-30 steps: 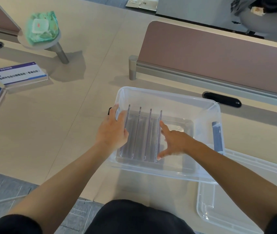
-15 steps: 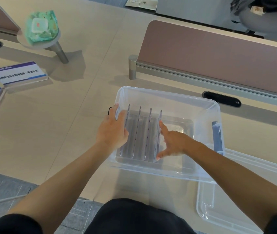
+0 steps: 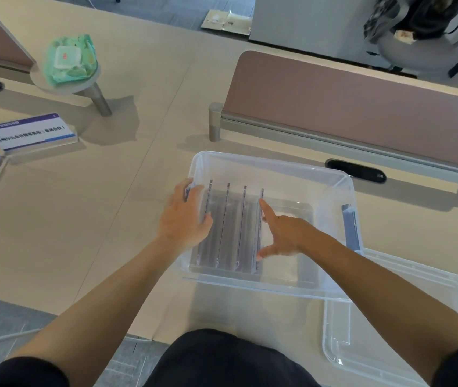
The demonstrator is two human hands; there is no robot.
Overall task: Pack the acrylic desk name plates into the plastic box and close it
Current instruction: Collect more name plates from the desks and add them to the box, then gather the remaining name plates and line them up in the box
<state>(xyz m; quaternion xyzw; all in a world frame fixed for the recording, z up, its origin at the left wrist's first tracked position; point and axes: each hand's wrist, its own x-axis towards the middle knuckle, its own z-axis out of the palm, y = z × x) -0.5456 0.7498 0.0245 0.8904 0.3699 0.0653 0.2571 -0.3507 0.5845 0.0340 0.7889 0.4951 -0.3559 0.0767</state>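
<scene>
L hand (image 3: 186, 216): flat, fingers loosely spread, laid over the left wall of the box (image 3: 334, 180), fingertips at the rim, thumb side against the outermost plate. Not clamped on anything; just bracing.

R hand (image 3: 283, 233): inside the box, index finger stretched out along the top edge of the rightmost plate, thumb pointing down-left near that plate's near end. Fingers apart, pressing sideways, nothing gripped.

Name plates (image 3: 233, 227): four clear acrylic ones, standing upright on edge, parallel, side by side in the left half of the box, between the two hands. Right half of box floor bare.

Box: clear plastic, open, sits on the desk (image 3: 82, 233) w/ near edge past the desk front. Blue latch (image 3: 350, 227) on its right wall.

Lid (image 3: 406, 317): clear, lying flat on desk to the right, partly under the box's near-right corner.

Further out, far left: two more name plates w/ printed inserts (image 3: 26, 132), well apart from box. Green wipes pack (image 3: 68, 60) on a small round stand behind them. Pink divider panel (image 3: 362, 107) beyond the box.
</scene>
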